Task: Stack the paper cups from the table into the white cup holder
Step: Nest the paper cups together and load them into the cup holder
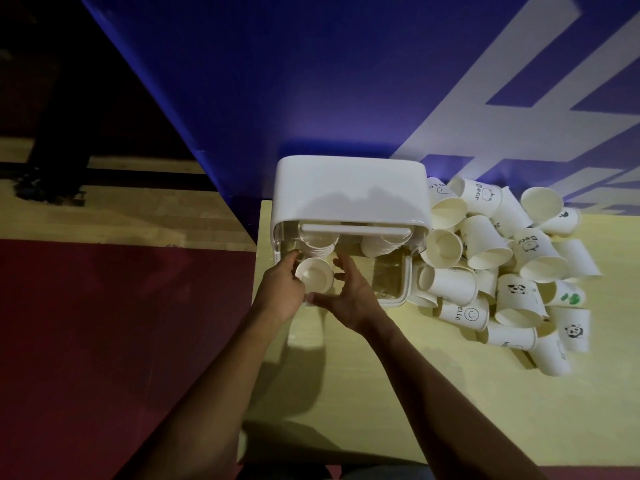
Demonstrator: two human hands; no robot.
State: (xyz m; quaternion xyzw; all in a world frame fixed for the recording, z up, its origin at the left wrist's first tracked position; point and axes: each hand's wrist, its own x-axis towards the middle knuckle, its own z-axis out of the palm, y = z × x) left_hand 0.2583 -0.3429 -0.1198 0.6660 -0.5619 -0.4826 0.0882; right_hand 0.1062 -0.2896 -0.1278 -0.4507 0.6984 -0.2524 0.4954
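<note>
A white cup holder (349,190) with a clear lower front stands at the table's far left corner. Inside it I see two stacks of paper cups, a left stack (317,244) and a right stack (379,244). One paper cup (314,273), bottom facing me, sits just below the left stack. My left hand (278,289) grips its left side. My right hand (349,296) curls around its right side, thumb under it. A pile of several loose paper cups (502,268), some printed with pandas and words, lies to the right of the holder.
The yellow table (398,393) ends at its left edge close beside the holder, with red floor beyond. A blue wall with white markings (346,81) rises directly behind the holder and the cups.
</note>
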